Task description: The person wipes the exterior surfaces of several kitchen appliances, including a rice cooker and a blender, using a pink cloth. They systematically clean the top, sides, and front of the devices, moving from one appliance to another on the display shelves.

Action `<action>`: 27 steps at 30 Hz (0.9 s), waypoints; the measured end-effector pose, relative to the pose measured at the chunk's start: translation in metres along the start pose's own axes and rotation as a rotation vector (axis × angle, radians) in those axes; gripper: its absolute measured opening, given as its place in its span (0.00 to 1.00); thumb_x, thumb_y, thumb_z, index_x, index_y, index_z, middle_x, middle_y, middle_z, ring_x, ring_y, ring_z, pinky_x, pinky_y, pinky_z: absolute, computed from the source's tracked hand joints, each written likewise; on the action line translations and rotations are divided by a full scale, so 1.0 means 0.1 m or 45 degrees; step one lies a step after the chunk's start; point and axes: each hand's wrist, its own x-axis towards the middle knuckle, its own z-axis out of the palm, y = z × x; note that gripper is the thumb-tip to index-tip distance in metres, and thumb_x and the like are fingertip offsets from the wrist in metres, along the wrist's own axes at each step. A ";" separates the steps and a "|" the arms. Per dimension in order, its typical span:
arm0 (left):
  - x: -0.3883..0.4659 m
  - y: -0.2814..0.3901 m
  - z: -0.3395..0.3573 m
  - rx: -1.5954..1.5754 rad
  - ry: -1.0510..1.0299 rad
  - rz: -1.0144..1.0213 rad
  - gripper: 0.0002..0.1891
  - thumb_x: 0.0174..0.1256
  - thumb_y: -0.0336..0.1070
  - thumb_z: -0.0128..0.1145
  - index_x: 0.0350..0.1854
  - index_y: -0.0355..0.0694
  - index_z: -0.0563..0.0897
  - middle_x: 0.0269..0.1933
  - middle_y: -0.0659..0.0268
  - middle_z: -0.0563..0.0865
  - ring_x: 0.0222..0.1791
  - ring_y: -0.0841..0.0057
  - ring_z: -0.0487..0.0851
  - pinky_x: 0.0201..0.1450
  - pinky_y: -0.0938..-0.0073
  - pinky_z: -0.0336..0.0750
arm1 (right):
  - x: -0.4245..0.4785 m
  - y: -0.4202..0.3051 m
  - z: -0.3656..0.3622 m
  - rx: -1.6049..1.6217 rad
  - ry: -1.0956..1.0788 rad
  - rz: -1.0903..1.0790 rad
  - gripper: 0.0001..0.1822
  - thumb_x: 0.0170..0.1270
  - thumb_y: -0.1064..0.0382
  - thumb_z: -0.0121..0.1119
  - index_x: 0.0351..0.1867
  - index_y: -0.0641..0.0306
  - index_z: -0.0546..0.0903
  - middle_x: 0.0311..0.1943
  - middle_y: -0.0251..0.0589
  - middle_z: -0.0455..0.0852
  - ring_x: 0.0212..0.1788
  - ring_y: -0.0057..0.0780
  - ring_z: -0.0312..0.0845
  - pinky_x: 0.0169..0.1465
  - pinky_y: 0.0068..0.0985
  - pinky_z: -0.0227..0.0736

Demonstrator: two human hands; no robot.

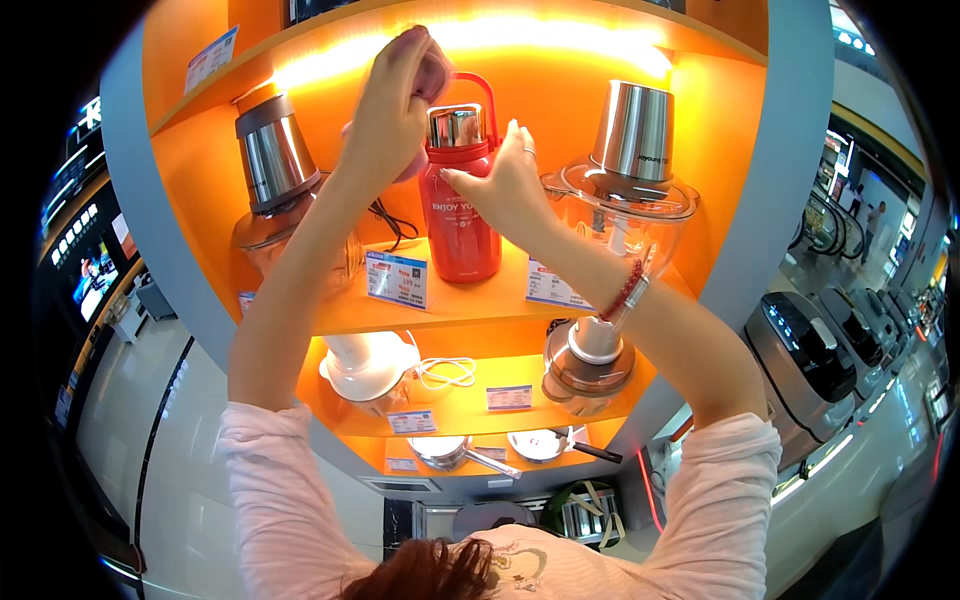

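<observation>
A red insulated bottle (463, 217) with a shiny metallic lid and a red carry loop stands upright on the orange shelf (480, 304). My left hand (397, 90) is raised at the bottle's upper left, closed on a pinkish cloth (431, 71) that hangs down beside the lid; it is slightly blurred. Thumb and fingers spread, my right hand (510, 180) is at the bottle's upper right side, the thumb over its front near the shoulder. Whether that hand presses on the bottle is not plain. It wears a ring, and a red bracelet is on the wrist.
Food choppers with steel tops stand left (277, 157) and right (636, 131) of the bottle. Price cards (397, 279) line the shelf edge. Lower shelves hold a white appliance (367, 364), another chopper (589, 360) and pans (442, 450). Rice cookers (802, 352) stand at the right.
</observation>
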 end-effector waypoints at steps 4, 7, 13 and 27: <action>0.01 0.02 0.24 0.051 -0.494 -0.213 0.25 0.57 0.33 0.45 0.59 0.36 0.66 0.59 0.49 0.69 0.61 0.56 0.68 0.63 0.65 0.62 | 0.35 0.15 0.21 0.215 -0.094 0.278 0.54 0.41 0.54 0.74 0.62 0.80 0.52 0.56 0.60 0.66 0.57 0.39 0.71 0.53 0.32 0.73; 0.01 0.03 0.36 0.228 -0.611 -0.223 0.29 0.60 0.47 0.49 0.60 0.34 0.67 0.59 0.49 0.71 0.59 0.56 0.70 0.62 0.65 0.64 | 0.39 0.24 0.19 0.362 -0.176 0.436 0.65 0.36 0.47 0.74 0.68 0.69 0.40 0.62 0.55 0.60 0.64 0.45 0.61 0.62 0.36 0.64; 0.16 0.00 0.45 0.334 -0.658 -0.172 0.30 0.58 0.57 0.55 0.43 0.29 0.74 0.41 0.48 0.80 0.38 0.61 0.80 0.44 0.66 0.73 | 0.40 0.33 0.34 0.389 -0.109 0.319 0.65 0.35 0.47 0.75 0.68 0.65 0.40 0.59 0.57 0.64 0.62 0.47 0.64 0.61 0.36 0.66; 0.44 -0.55 0.80 -0.399 -1.086 -0.486 0.19 0.57 0.52 0.56 0.30 0.37 0.76 0.27 0.70 0.75 0.27 0.82 0.70 0.37 0.80 0.69 | 0.29 0.20 0.24 0.121 -0.075 0.414 0.68 0.34 0.50 0.77 0.67 0.70 0.36 0.56 0.57 0.64 0.57 0.45 0.68 0.56 0.33 0.71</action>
